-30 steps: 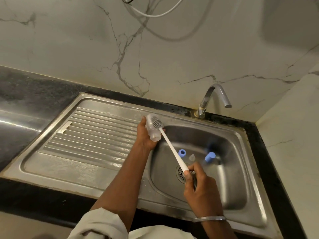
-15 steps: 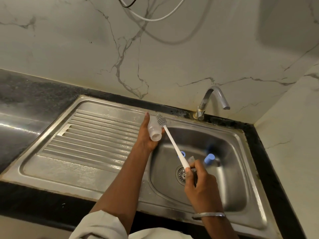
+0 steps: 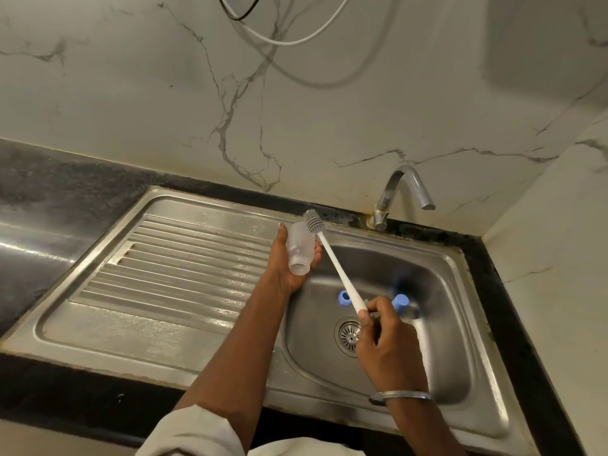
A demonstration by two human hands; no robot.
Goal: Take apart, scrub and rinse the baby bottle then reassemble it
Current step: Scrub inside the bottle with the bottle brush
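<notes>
My left hand (image 3: 289, 258) grips the clear bottle body (image 3: 298, 250) over the left rim of the sink basin, its open threaded neck pointing toward me. My right hand (image 3: 383, 337) holds the white handle of the bottle brush (image 3: 332, 258). The grey bristle head (image 3: 314, 221) lies outside the bottle, against its far right side. Two blue bottle parts lie in the basin: a ring (image 3: 343, 297) left of the brush handle and a cap (image 3: 400, 302) behind my right fingers.
The steel sink basin (image 3: 437, 324) has a round drain strainer (image 3: 348, 335) at its bottom. A ribbed draining board (image 3: 171, 268) stretches to the left. The chrome tap (image 3: 399, 195) stands at the back, no water running. Dark counter (image 3: 49, 199) surrounds the sink.
The brush head has come out of the bottle and now lies along its outside. The bottle has tilted a little, and my right hand has shifted slightly right.
</notes>
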